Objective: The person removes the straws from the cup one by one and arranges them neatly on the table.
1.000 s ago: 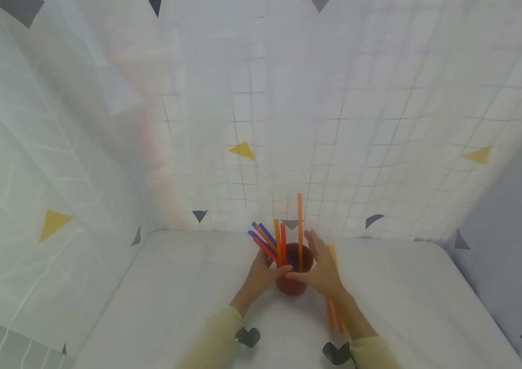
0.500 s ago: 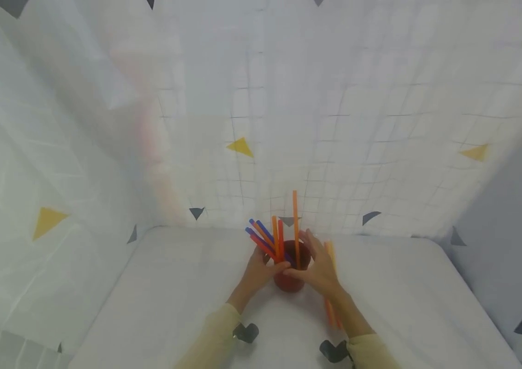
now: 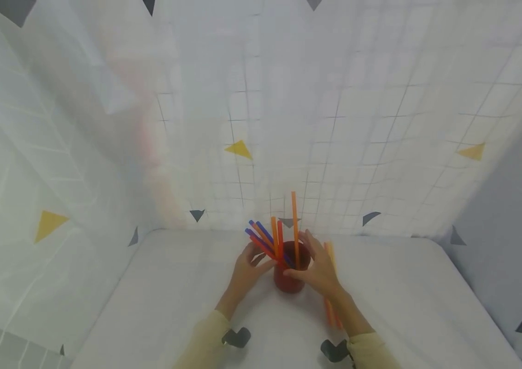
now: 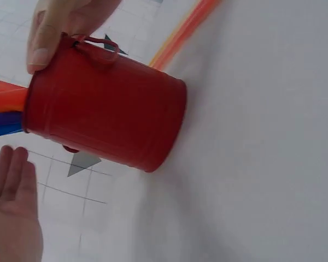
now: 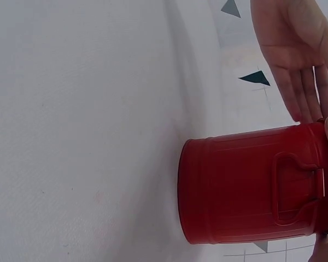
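Bucket [image 3: 289, 285], red and upright, on the far part of the white table [image 3: 182, 297]. Nearest to the camera, pale yellow sleeves [image 3: 203, 333] reaching in from the bottom of the head view, with a dark fitting [image 3: 237, 337] at each wrist. Next, loose straws [image 3: 332, 251] in orange and yellow, lying on the table just right of the bucket, partly covered by the right forearm [image 3: 352, 312]. Beyond that, right hand [image 3: 318, 269] holding the bucket at the top, thumb in front, fingers curved round behind the rim. Left hand [image 3: 246, 269] opposite, fingers nearly straight, palm toward the bucket, seemingly gripping nothing; thumb very close to the bunched straws [image 3: 280, 241], touching or just beside, impossible to tell. Just changed: left hand drawn a little out to the left, thumb no longer across the front of the rim; right hand in much the same place. Meaning, as a judgement: bucket now steadied from the right alone, blue, red and orange bunch apparently leaning on the left rim by itself. Also in the bucket, nearly upright, one taller orange straw [image 3: 294, 220]. Farthest, pale hanging cloth [image 3: 288, 102] with thin grid lines and yellow and dark triangles [image 3: 239, 148].
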A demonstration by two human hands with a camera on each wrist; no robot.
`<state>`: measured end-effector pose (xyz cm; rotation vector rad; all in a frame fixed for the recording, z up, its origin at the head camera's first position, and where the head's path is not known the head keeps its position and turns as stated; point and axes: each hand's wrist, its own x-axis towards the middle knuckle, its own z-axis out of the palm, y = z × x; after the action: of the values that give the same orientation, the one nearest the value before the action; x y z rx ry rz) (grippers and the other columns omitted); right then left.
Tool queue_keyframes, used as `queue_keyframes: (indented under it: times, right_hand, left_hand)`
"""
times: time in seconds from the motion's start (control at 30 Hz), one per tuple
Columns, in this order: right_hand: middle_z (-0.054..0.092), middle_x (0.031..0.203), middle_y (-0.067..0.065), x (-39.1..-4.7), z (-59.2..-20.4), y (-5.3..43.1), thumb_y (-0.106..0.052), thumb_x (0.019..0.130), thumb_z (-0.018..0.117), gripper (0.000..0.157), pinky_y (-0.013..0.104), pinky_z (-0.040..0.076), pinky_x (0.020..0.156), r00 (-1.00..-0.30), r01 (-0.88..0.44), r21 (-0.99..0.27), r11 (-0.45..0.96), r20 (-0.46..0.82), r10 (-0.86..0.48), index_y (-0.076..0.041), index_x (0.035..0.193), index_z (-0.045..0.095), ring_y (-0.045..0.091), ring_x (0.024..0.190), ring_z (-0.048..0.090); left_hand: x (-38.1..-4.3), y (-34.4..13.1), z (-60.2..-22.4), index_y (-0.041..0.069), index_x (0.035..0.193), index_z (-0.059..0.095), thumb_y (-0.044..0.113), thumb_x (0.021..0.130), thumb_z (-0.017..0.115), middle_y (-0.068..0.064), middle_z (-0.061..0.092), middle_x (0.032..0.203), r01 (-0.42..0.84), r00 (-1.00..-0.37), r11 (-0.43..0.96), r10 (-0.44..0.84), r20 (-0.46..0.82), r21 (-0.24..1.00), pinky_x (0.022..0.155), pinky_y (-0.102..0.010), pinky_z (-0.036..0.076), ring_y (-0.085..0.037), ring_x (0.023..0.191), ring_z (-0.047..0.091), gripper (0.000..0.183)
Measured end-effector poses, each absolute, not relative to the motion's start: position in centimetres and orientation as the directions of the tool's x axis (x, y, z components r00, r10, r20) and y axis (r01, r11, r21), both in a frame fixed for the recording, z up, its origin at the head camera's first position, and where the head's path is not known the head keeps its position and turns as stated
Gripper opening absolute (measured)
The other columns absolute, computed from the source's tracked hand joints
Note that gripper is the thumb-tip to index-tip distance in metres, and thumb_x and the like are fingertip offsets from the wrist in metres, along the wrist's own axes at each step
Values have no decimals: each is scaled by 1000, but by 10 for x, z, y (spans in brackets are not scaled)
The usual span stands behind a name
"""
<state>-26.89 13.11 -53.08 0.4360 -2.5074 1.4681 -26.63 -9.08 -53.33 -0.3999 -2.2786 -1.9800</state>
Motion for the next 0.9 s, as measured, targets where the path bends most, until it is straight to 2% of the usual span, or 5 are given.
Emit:
queue_keyframes:
  times: [0.3, 0.5, 0.63, 0.77, 0.9]
  right_hand:
    - [43, 149, -8, -270, -529, 131, -50, 65, 87, 112, 53, 36, 107, -931, -365, -812, 455, 332, -153, -29, 154, 23, 18, 137, 40]
    - [43, 149, -8, -271, -528, 130, -49, 65, 88, 112, 53, 36, 107, -938, -345, -815, 466, 310, -153, -29, 154, 23, 17, 137, 40]
    - [43, 149, -10, -274, -529, 131, -47, 64, 89, 113, 52, 36, 108, -943, -330, -812, 482, 298, -144, -30, 154, 23, 16, 138, 38]
    - [43, 148, -11, -275, -530, 132, -46, 65, 89, 113, 53, 36, 107, -946, -324, -801, 503, 293, -141, -32, 154, 22, 16, 139, 35]
    - [44, 148, -10, -274, -530, 132, -46, 64, 90, 114, 52, 35, 109, -943, -331, -803, 495, 301, -142, -30, 155, 21, 16, 140, 34]
  left_hand:
    - [-258, -90, -515, 7, 117, 64, 13, 87, 75, -6, 67, 112, 325, -937, 8, 136, 321, 946, 94, -34, 52, -20, 109, 62, 33]
    - [-268, -89, -529, 5, 107, 68, 10, 85, 76, -7, 70, 103, 335, -939, 27, 91, 331, 942, 88, -32, 55, -20, 103, 66, 24]
    - [-274, -88, -537, 8, 98, 71, 16, 83, 78, -4, 72, 95, 362, -932, 47, 57, 359, 931, 84, -31, 56, -19, 97, 68, 19]
    - [-276, -88, -540, 10, 96, 72, 25, 82, 80, -1, 72, 93, 380, -925, 70, 51, 377, 922, 82, -30, 57, -18, 95, 69, 22]
    - [-276, -87, -539, 11, 97, 73, 26, 80, 81, 0, 73, 91, 385, -923, 103, 34, 384, 917, 82, -30, 57, -18, 94, 69, 24]
